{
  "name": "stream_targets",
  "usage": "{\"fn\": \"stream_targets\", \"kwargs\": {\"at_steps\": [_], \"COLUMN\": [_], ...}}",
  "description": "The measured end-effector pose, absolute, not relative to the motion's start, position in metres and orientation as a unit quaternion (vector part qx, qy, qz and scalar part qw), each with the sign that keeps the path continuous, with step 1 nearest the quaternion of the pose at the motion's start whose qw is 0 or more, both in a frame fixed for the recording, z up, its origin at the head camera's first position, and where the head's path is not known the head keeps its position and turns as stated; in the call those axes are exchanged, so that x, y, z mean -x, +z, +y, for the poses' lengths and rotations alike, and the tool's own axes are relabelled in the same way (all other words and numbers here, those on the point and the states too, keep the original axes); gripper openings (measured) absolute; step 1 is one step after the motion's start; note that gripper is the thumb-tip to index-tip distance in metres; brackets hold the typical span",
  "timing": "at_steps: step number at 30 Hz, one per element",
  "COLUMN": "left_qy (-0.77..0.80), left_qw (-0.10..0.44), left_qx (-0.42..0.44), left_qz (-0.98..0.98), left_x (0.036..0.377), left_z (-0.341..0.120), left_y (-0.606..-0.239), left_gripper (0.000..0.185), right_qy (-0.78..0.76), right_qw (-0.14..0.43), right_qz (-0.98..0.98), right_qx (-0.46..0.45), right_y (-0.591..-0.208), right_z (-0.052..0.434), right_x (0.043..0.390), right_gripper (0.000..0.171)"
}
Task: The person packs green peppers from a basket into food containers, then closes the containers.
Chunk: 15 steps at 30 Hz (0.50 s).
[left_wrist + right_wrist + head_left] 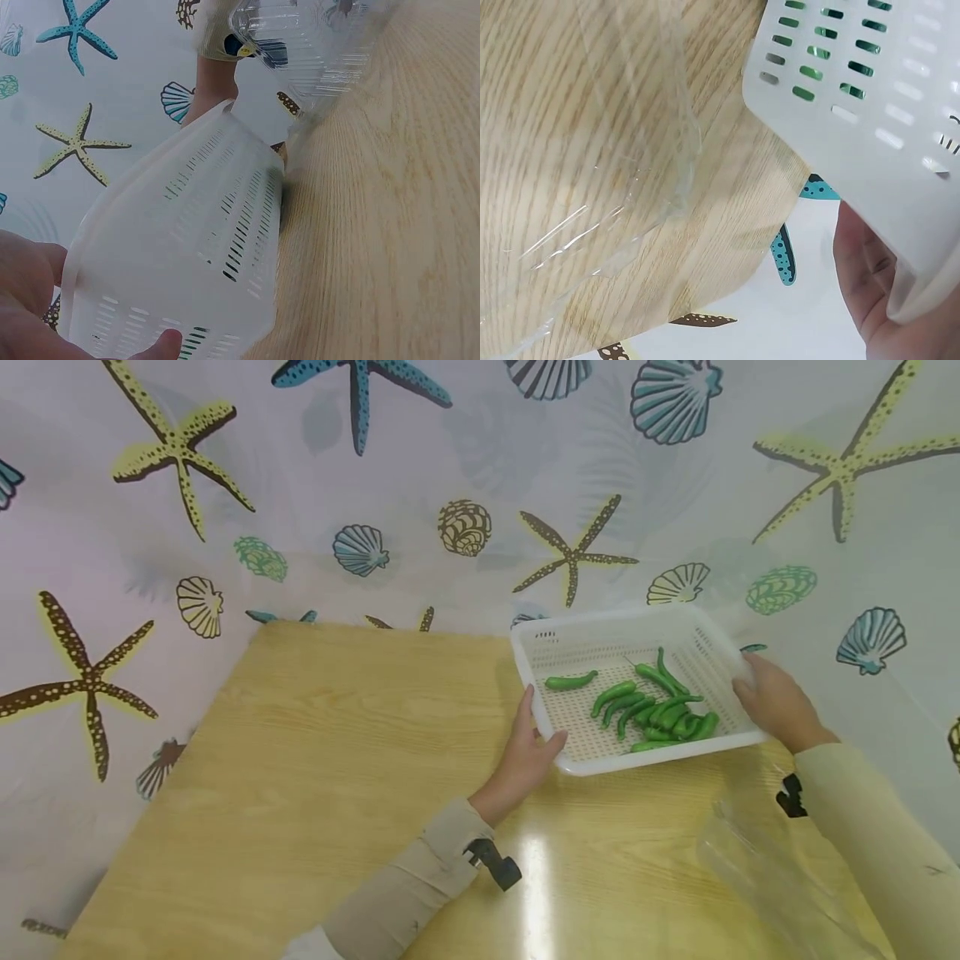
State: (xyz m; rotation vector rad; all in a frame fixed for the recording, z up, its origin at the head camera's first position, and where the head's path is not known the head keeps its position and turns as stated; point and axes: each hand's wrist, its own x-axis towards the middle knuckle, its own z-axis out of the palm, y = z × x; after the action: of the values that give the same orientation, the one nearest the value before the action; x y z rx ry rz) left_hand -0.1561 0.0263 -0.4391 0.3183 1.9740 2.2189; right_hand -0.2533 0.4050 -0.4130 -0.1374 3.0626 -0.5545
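A white plastic basket (660,758) with slotted walls holds several green chili peppers (671,714), mostly heaped toward its near right part. One pepper (572,681) lies apart at the left. My left hand (517,760) grips the basket's left rim near the front corner, thumb on the near side. On the opposite side, my right hand (780,702) holds the right rim, its fingers curled under the lip in the right wrist view. From the left wrist, the basket (172,247) shows its outer wall close to the tabletop; whether it touches the wood I cannot tell.
A clear plastic container (780,885) stands on the wooden table (337,760) at the near right, beside my right forearm. Behind the table's back edge hangs a white sheet (420,477) printed with starfish and shells. Dark wrist mounts sit on both sleeves.
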Motion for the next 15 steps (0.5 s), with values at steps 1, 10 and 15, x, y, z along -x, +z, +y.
{"fn": "stream_targets", "kwargs": {"at_steps": [1,10,15], "left_qy": [0.741,0.733,0.715], "left_qw": [0.077,0.084,0.100], "left_qx": [-0.103,-0.076,-0.075], "left_qz": [0.659,0.671,0.688], "left_x": [0.158,0.165,0.171], "left_z": [0.028,0.029,0.020], "left_y": [-0.444,-0.459,-0.459], "left_gripper": [0.083,0.084,0.084], "right_qy": [-0.178,-0.172,-0.172], "right_qw": [0.013,0.014,0.005], "right_qz": [0.983,0.985,0.985], "right_qx": [0.039,0.016,0.012], "right_y": [-0.414,-0.415,-0.416], "right_z": [0.406,0.405,0.400], "right_x": [0.252,0.250,0.248], "right_gripper": [0.062,0.061,0.059]}}
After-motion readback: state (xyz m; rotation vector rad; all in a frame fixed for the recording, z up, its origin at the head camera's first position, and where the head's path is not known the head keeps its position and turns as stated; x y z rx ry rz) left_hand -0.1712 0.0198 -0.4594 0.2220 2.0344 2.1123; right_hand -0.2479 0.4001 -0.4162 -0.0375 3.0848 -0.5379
